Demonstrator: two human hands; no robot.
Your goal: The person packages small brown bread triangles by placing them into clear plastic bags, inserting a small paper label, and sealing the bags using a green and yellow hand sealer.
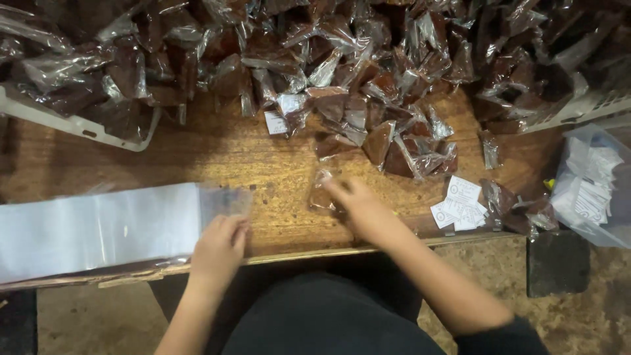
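Left hand [220,244], lower centre of frame: fingers curled together, resting on the near end of a stack of clear plastic bags [98,230] that runs to the left edge along the wooden table [263,164]. Right hand [358,207], centre: fingers closed on a small wrapped brown piece [321,196]; motion blur, so the grip looks like a pinch but is not certain. Heap of wrapped brown pieces [368,85] across the upper frame. Small white paper labels [460,204] lie right of the right hand. White tray [79,125] upper left.
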